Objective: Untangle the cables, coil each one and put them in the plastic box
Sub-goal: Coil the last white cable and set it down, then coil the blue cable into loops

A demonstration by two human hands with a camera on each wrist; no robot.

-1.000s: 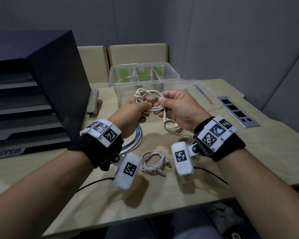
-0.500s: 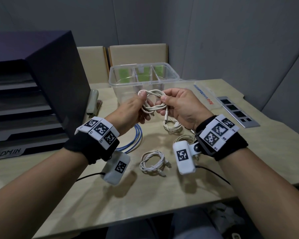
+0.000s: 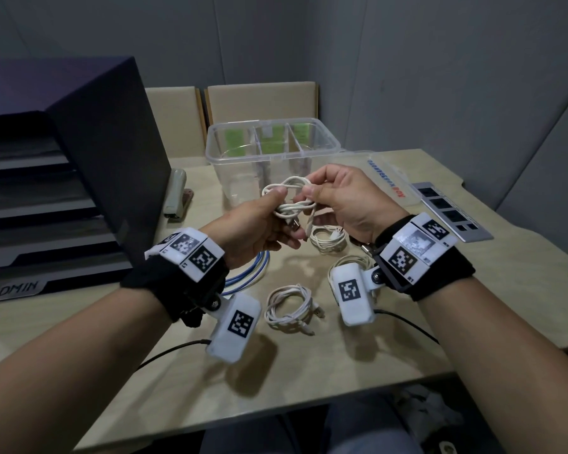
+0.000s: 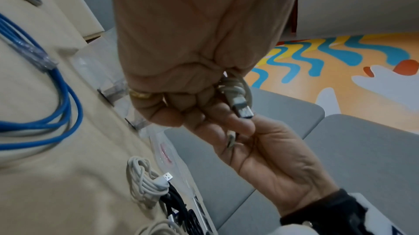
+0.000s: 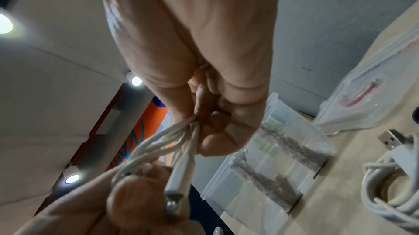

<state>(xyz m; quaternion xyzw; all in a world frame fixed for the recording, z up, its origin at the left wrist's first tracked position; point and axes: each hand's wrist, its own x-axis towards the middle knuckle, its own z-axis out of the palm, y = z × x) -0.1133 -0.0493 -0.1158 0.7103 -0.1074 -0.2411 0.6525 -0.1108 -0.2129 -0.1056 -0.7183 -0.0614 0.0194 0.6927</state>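
The table (image 3: 440, 322) carries the clear plastic box (image 3: 328, 149) at its far side; in front of it, held in the air, the left hand (image 3: 253, 224) and right hand (image 3: 348, 204) both pinch one white coiled cable (image 3: 291, 199) — its USB plug (image 4: 242, 109) hanging, seemingly loose.

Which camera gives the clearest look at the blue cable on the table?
The left wrist view: the blue cable lies unobstructed with its clear plug. The head view shows only loops behind the left wrist. The right wrist view misses it.
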